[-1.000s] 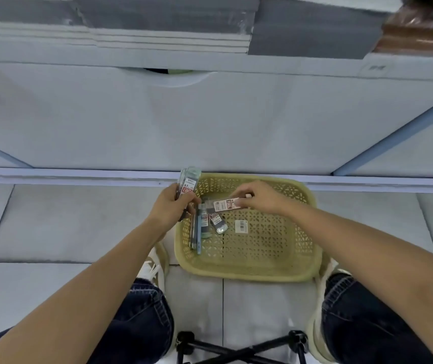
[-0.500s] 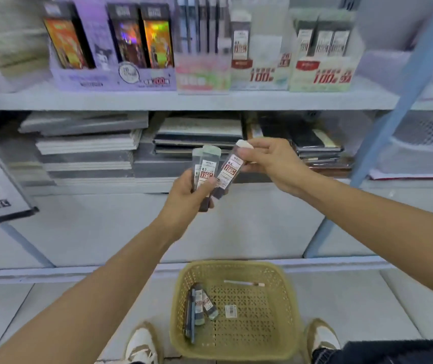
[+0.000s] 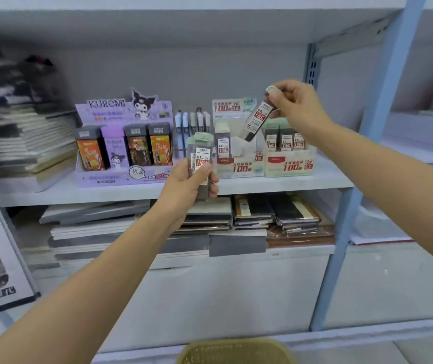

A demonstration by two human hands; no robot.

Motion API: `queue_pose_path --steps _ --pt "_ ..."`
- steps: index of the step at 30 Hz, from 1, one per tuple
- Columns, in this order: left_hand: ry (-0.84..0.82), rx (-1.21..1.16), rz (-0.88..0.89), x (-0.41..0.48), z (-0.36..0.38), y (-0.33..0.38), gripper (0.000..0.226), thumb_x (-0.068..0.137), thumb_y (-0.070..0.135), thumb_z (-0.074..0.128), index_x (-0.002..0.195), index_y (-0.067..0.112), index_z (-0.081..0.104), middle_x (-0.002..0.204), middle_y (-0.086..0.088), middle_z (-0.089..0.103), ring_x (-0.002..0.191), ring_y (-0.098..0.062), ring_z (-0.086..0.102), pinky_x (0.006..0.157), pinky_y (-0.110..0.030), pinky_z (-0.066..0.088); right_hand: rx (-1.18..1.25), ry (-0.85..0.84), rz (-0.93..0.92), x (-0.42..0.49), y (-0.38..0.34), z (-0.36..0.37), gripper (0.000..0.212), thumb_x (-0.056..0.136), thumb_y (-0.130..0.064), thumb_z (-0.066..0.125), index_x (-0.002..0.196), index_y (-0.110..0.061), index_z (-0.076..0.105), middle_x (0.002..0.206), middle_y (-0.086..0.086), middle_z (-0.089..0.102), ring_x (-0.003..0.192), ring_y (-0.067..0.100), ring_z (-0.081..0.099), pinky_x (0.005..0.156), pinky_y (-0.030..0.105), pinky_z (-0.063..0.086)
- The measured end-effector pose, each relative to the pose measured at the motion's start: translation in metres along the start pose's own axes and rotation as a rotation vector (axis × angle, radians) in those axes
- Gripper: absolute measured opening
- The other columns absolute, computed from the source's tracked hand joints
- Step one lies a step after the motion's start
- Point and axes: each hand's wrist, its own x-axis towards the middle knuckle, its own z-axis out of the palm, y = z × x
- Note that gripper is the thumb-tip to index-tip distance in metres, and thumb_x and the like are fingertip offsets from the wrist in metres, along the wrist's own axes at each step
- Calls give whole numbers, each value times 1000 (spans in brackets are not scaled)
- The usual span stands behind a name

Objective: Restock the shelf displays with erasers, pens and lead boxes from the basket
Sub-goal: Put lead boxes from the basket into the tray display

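Clear plastic lead box [image 3: 258, 119] is pinched at its cap by R hand [image 3: 298, 107], tilted over the middle display [image 3: 239, 168]; two more boxes [image 3: 201, 160] are gripped in L hand [image 3: 187, 186], fingers curled. Risk: w/ so slight a pinch it could be dropped crooked, or neighbours toppled

Basket [image 3: 236, 350]: cut off by bottom edge of frame; contents out of view.
Lead boxes [image 3: 201, 153] in left hand [image 3: 186, 185]: lower ends hidden by fingers; count unclear.
Lead box [image 3: 257, 120] in right hand [image 3: 296, 103]: cap partly covered.
Paper stacks [image 3: 18, 132], upper left: blurred.
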Motion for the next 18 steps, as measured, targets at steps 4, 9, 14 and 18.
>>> queue_pose_path --steps 4,9,14,18 --pt "-4 12 23 19 -1 3 16 101 18 49 109 4 52 77 -4 64 64 -17 60 65 -31 55 -200 -113 -28 21 4 10 19 99 -20 52 109 -8 61 99 5 68 83 11 66 67 15 54" --pt "-6 30 44 35 -5 2 19 100 19 51 112 5 56 79 -3 67 67 -17 61 72 -38 55 -372 -274 -16 48 13 31 21 97 -18 56 112 -7 65 102 8 68 82 13 64 71 20 53" --pt "-22 17 58 43 -7 2 15 100 18 52 110 8 58 80 -5 68 67 -18 62 76 -42 55 -485 -482 72 69 22 46 17 94 -15 60 108 -8 66 102 8 67 75 9 68 60 15 53" --pt "-42 20 60 46 -8 0 16 99 19 52 110 9 58 81 -4 69 69 -17 63 78 -44 55 -484 -403 59 70 32 60 16 88 -1 66 101 -10 62 105 11 63 84 22 67 65 22 57"
